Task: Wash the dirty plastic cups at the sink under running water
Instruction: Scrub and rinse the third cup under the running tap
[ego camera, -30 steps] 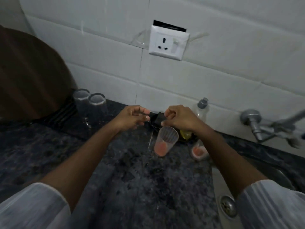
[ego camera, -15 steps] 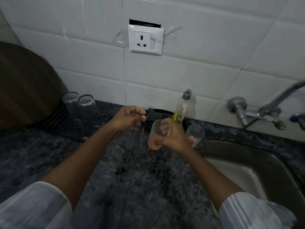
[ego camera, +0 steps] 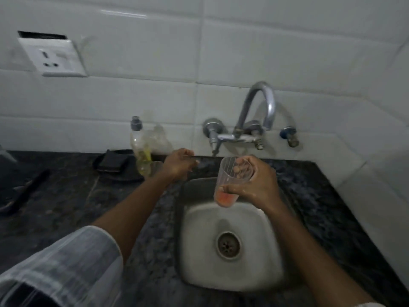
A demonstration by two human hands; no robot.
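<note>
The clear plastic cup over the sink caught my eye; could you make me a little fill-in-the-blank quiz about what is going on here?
1. The clear plastic cup with orange residue is held by the ____ hand.
2. The cup hangs above the steel ____.
3. The yellow liquid sits in a clear soap bottle left of the ____ hand.
4. The curved metal tap is mounted on the white tiled ____.

Missing words: right; sink; left; wall

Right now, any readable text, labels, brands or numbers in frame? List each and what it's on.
None readable.
Plastic cup in the right hand: faint vertical lines on its wall, possibly graduations, no legible numbers.
Soap bottle: no label visible.
Wall socket: only pin holes and a switch, no marking legible.
Tap: no brand visible.
</note>
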